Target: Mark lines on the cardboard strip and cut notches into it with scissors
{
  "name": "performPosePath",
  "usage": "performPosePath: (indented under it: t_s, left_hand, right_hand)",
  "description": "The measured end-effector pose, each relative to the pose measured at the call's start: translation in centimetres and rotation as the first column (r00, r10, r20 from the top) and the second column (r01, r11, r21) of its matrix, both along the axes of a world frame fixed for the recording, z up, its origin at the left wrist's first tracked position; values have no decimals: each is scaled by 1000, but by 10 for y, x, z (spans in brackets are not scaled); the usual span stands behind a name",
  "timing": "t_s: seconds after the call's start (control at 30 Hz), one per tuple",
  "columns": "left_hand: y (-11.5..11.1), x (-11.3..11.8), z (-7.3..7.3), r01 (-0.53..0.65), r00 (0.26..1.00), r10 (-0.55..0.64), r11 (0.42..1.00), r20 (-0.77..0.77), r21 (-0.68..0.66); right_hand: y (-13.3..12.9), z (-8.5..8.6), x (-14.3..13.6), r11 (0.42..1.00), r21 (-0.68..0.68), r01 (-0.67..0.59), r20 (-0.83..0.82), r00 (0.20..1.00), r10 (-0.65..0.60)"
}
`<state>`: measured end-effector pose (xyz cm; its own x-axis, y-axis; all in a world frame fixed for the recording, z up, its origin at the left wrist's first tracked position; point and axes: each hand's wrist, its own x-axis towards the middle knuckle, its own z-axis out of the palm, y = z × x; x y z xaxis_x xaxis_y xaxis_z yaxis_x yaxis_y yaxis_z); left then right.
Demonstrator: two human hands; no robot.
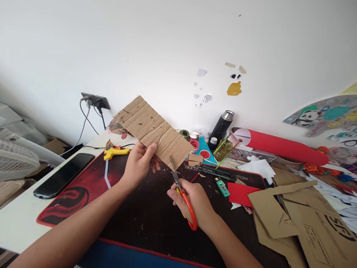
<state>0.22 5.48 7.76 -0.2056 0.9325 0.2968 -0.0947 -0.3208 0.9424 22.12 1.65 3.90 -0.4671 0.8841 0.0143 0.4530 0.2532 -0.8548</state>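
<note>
My left hand [143, 159] pinches the lower edge of a brown cardboard piece [156, 126], thumb in front and fingers behind. The cardboard is roughly rectangular, tilted down to the right, with creases and torn dark patches on its surface. In my right hand [192, 199] is a pair of scissors [187, 208] with red and yellow handles. The blades point up and reach the cardboard's lower right edge, one tip lying over its face. Both hands are above a black and red desk mat [134, 219].
A yellow glue gun [115, 152] and a black phone [65, 175] lie at the left. Behind stand paint pots [194, 144], a black flask [221, 124] and a red paper roll [287, 147]. A utility knife [214, 172] lies on the mat; cardboard scraps [315, 223] pile up at the right.
</note>
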Motion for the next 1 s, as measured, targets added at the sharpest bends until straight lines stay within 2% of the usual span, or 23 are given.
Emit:
performPosePath:
  t_s: [0.23, 0.33, 0.43, 0.63, 0.8, 1.0]
  left_hand:
    - [31, 3, 10, 82, 997, -82, 996, 5, -23]
    - [43, 6, 4, 83, 996, -83, 996, 27, -34]
    - [49, 7, -7, 71, 996, -68, 996, 53, -51]
    - [46, 2, -21, 39, 997, -31, 994, 77, -104]
    - [39, 6, -21, 68, 995, -59, 990, 77, -127]
    - [35, 9, -20, 48, 996, -39, 993, 81, -111]
  right_hand:
    - [17, 9, -2, 998, -58, 37, -60, 997, -40]
    - [23, 9, -2, 997, -70, 45, -63, 997, -49]
    - [30, 6, 0, 997, -65, 39, -46, 998, -42]
    - [34, -5, 1, 992, -128, 16, -103, 994, -29]
    - [27, -13, 7, 986, -167, -6, -116, 993, -13]
    - [24, -12, 12, 994, -108, -20, -80, 997, 11]
